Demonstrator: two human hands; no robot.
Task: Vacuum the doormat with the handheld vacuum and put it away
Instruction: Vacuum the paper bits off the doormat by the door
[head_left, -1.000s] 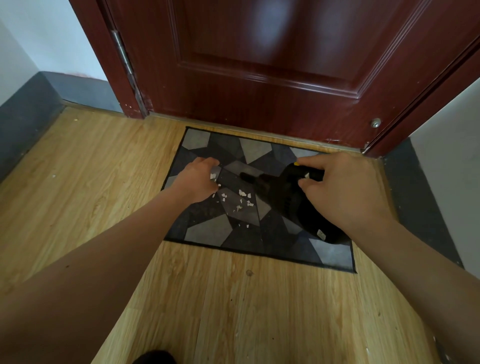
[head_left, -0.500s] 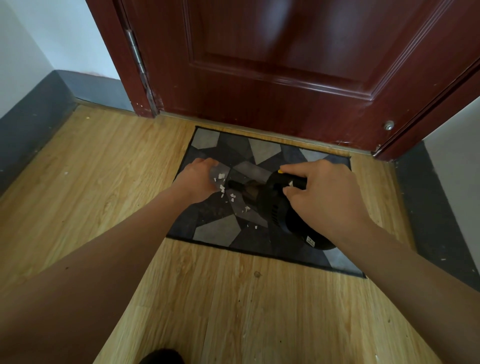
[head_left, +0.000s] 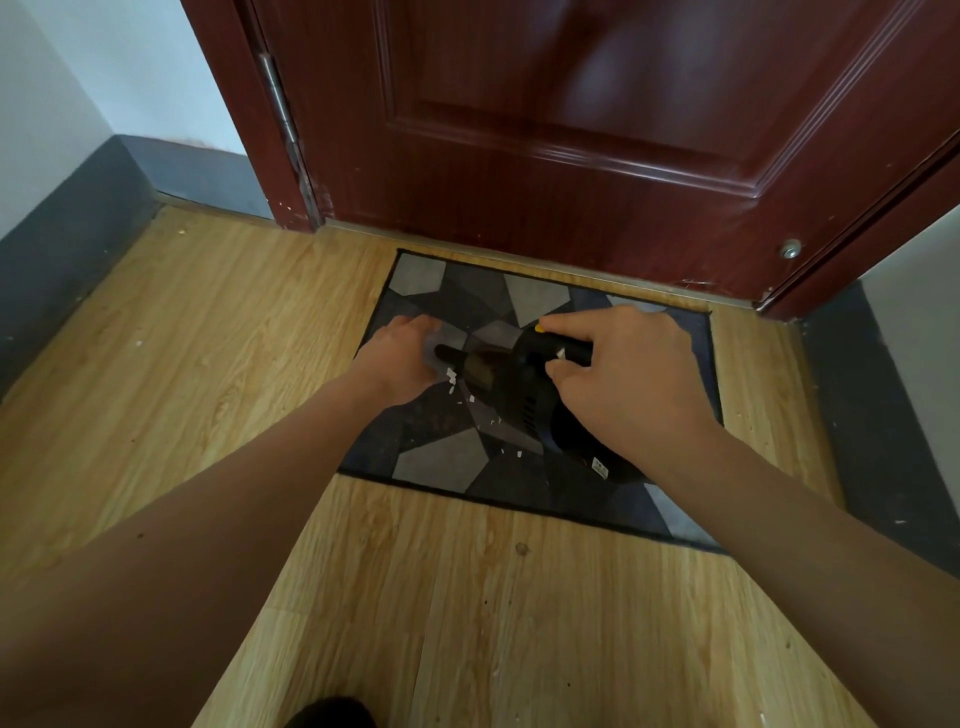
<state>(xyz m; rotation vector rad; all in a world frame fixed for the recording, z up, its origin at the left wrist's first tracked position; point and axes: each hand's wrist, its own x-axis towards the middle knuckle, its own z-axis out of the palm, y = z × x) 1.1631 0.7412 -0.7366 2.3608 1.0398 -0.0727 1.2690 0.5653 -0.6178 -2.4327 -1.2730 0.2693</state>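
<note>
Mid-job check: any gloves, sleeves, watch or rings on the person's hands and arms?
None visible. The left hand and right hand are bare; the left forearm and right forearm run bare to the frame edge: no sleeves, watch or rings.

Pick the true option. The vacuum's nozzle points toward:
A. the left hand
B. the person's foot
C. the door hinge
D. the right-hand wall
A: the vacuum lies low over the mat with its nozzle tip right beside the left hand, while the right hand grips its handle.
</note>
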